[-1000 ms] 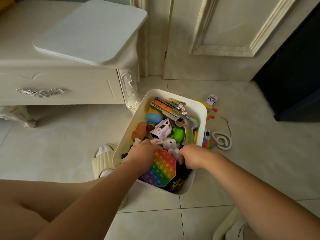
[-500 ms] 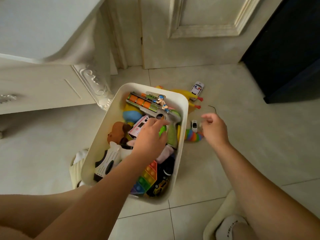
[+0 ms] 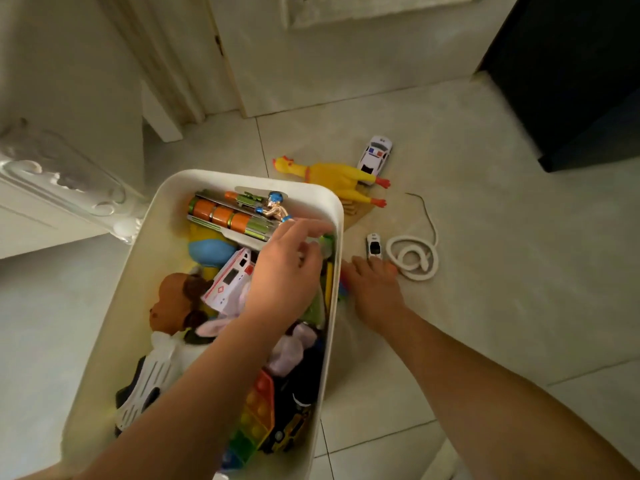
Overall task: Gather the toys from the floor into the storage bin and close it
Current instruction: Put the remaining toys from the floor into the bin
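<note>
Head view is looking down on a white storage bin (image 3: 162, 237) that is sitting on the tiled floor (image 3: 485, 271), open at the top with no lid on it. Toys are filling it: an orange and green toy blaster (image 3: 225, 214) is lying across the far end with a small blue-capped figure (image 3: 275, 206) on top, a white ambulance (image 3: 230, 282) is lying near the middle, a brown plush animal (image 3: 173, 303) is leaning by the left wall, and a rainbow pop-it pad (image 3: 258, 417) is standing at the near end. The left hand (image 3: 284, 275) is reaching into the bin over the toys, fingers spread and loosely curled; whether it is gripping anything underneath I cannot tell. The right hand (image 3: 375, 289) is pressing down on the floor just outside the bin's right wall, fingers curled over something colourful that is mostly hidden, possibly a small toy. Just beyond its fingertips a small white toy car (image 3: 374, 244) is lying, and beside that a coiled white toy snake (image 3: 414, 256) is resting. Farther away a yellow rubber chicken (image 3: 332, 178) is lying on its side near the bin's far right corner, touching a white police car (image 3: 375, 155).
</note>
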Tool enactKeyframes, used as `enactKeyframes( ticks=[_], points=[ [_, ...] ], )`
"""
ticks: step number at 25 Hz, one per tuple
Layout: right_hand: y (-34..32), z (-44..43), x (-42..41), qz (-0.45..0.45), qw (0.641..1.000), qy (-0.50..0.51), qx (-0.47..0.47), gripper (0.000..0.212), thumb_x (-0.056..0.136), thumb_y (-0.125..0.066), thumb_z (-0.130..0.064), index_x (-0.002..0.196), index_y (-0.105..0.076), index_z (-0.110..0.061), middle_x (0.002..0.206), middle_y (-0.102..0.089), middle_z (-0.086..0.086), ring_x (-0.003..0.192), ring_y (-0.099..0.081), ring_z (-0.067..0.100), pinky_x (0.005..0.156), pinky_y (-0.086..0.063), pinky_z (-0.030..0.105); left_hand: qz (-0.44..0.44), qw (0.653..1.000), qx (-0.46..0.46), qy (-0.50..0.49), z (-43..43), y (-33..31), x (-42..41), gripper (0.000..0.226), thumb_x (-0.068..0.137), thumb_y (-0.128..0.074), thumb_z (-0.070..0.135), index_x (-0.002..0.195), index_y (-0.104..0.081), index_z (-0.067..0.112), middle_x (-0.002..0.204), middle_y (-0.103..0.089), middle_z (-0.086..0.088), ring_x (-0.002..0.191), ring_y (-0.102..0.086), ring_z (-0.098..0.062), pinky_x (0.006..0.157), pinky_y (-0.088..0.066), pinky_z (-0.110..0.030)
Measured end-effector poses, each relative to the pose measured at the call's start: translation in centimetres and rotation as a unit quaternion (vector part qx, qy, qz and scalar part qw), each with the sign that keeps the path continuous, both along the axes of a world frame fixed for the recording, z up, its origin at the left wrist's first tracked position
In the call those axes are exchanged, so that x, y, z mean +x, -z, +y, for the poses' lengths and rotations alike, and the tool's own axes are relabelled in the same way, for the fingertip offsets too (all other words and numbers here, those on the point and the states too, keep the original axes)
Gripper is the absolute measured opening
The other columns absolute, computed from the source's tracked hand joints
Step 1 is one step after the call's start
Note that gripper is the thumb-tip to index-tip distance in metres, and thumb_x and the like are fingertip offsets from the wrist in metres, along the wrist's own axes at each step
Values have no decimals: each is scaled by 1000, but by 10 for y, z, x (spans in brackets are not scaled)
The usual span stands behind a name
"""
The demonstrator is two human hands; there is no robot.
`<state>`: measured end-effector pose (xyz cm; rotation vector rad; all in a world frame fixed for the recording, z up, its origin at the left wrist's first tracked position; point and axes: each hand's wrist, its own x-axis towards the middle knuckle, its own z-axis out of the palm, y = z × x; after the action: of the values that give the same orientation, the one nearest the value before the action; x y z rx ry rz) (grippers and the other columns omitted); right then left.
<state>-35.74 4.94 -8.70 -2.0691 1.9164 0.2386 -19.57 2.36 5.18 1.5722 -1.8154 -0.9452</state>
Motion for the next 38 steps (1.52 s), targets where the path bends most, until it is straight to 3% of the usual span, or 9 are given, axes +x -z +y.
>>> enactKeyframes(
  ticks=[2, 4, 7, 11, 19, 22, 27, 34, 38],
  points=[
    [8, 1, -2, 33, 999, 26, 15, 46, 85, -59, -28, 130, -48, -24, 125, -50, 9, 117, -46, 33, 93, -36, 41, -3, 1000, 22, -4, -2, -1, 1, 28, 95, -50, 16, 115, -63, 30, 114, -55, 17, 95, -58, 3, 71, -50, -8],
    [0, 3, -9, -114, 972, 207, 15, 40, 79, -66, -34, 114, -54, -20, 114, -52, 8, 103, -54, 29, 86, -45, 39, 9, 999, 41, -13, -3, -5, 0, 25, 95, -51, 20, 114, -63, 31, 115, -57, 16, 93, -58, 4, 67, -50, -9],
    [-45, -1, -15, -420, 777, 467, -46, 38, 79, -66, -38, 111, -52, -24, 105, -59, 5, 90, -60, 22, 74, -51, 36, 43, 997, 52, -25, -4, -13, -8, 21, 95, -53, 29, 113, -64, 31, 111, -62, 12, 90, -61, 2, 68, -51, -13],
    [-132, -22, -11, -603, 653, 452, -77, 33, 81, -50, -51, 100, -61, -27, 94, -63, 0, 84, -63, 17, 67, -54, 34, 154, 983, 98, -5, 2, -35, -30, 27, 94, -53, 42, 118, -62, 32, 108, -67, 11, 96, -65, -1, 81, -59, -28],
    [-137, -52, 6, -460, 786, 344, -229, 30, 97, -44, -35, 95, -68, -19, 90, -69, 2, 80, -65, 21, 67, -49, 31, 395, 856, 330, -50, -15, -54, -11, 31, 84, -69, 16, 112, -57, 7, 92, -68, -13, 69, -69, -22, 54, -55, -32],
    [-62, -51, -19, -295, 872, 381, -91, 30, 99, -47, -27, 124, -60, -19, 125, -55, 13, 105, -59, 27, 85, -47, 33, 372, 865, 323, -97, -22, -39, 13, 24, 84, -66, 18, 104, -57, 8, 75, -62, -11, 56, -58, -18, 46, -47, -26],
    [16, -41, -14, -136, 967, 211, 41, 53, 97, -48, -24, 148, -34, -23, 150, -28, 18, 132, -36, 36, 109, -36, 43, 350, 868, 331, -122, -25, -19, 31, 27, 88, -63, 26, 107, -55, 8, 67, -59, -7, 46, -53, -15, 42, -43, -25],
    [15, -43, -6, -56, 977, 205, 22, 29, 97, -47, -23, 121, -49, -8, 124, -47, 19, 109, -50, 35, 86, -43, 41, 334, 875, 336, -102, -23, -17, 27, 25, 86, -65, 29, 107, -59, 16, 79, -65, -5, 59, -59, -16, 47, -46, -28],
    [0, -36, -15, -252, 860, 441, -48, 28, 90, -57, -10, 112, -42, -5, 110, -57, 19, 98, -59, 35, 77, -44, 38, 331, 877, 335, -90, -20, -18, 22, 29, 87, -64, 29, 111, -57, 15, 75, -65, -2, 59, -58, -15, 46, -46, -27]
  ],
)
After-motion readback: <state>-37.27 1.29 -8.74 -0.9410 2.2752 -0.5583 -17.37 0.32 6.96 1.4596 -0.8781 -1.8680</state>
